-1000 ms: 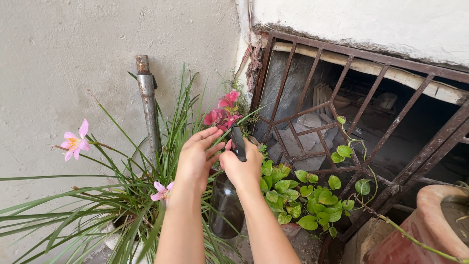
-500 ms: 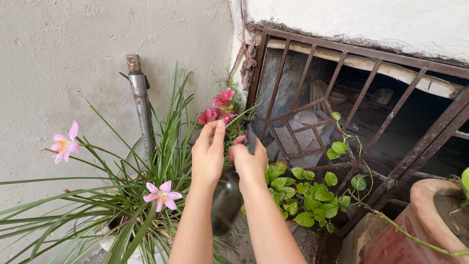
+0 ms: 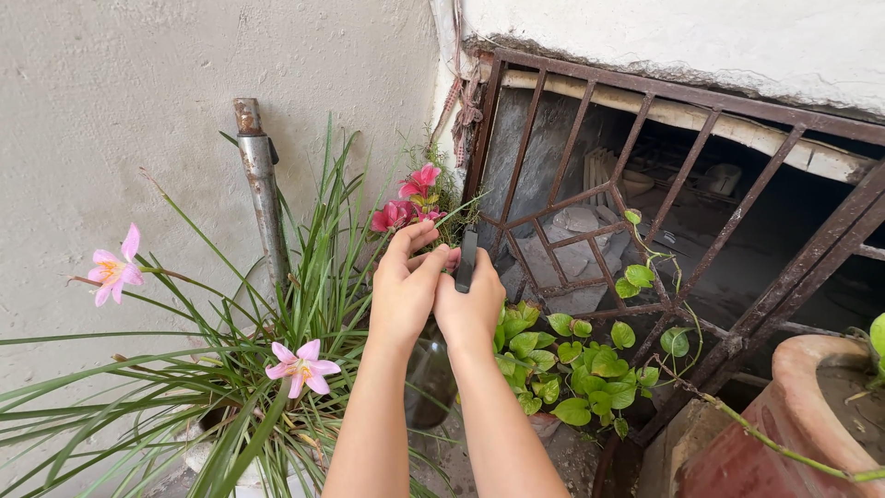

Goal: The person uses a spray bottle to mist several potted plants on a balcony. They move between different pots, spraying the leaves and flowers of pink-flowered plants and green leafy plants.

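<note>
Two bare hands meet mid-frame. The right hand (image 3: 472, 309) grips a slim dark tool (image 3: 466, 260) standing upright; the left hand (image 3: 406, 288) pinches beside it. The red flowers (image 3: 406, 205) sit just above and slightly left, nearer the left hand.

Both bare forearms rise from the bottom centre of the frame and lean slightly towards each other, so the wrists meet near the middle. The left hand (image 3: 406, 290) sits just left of centre, back towards the camera, its fingers (image 3: 417, 238) curled upward and bent inward. The right hand (image 3: 472, 309) presses against it from the right, knuckles touching the left palm edge, its fingers closed into a loose fist.
</note>
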